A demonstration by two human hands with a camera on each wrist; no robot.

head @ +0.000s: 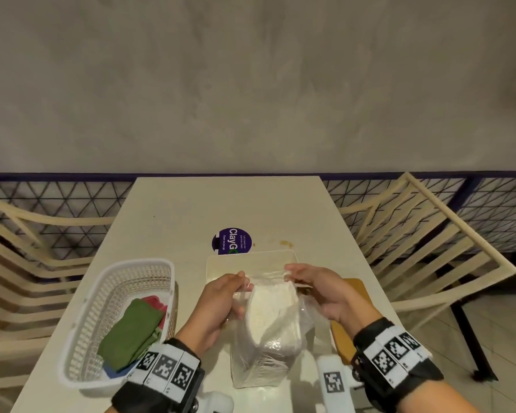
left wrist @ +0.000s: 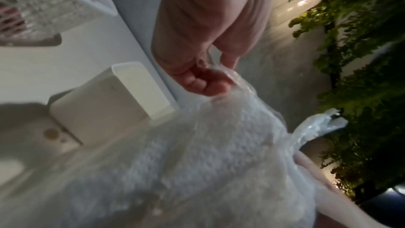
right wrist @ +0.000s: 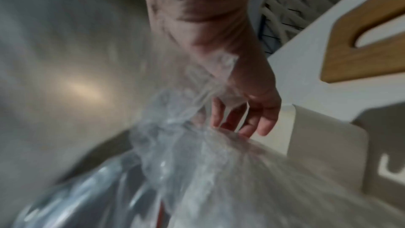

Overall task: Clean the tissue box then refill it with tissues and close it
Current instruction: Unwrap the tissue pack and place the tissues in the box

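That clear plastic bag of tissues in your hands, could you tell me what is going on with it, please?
A person is pulling open the clear plastic bag of white tissues, with the left hand and the right hand each gripping its top edge. The open cream plastic tissue box waits just behind, still unfilled, and its wooden lid lies to the right. A white plastic basket of folded cloths sits on the left.

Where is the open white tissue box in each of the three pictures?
Head view: the open white plastic tissue box sits mid-table, just beyond both hands and the clear plastic bag of white tissues.
Left wrist view: the box is left of centre, its opening facing right.
Right wrist view: the box is at the right, behind the fingers.
Shared landmark: the tissue bag, which both hands pinch in every view.
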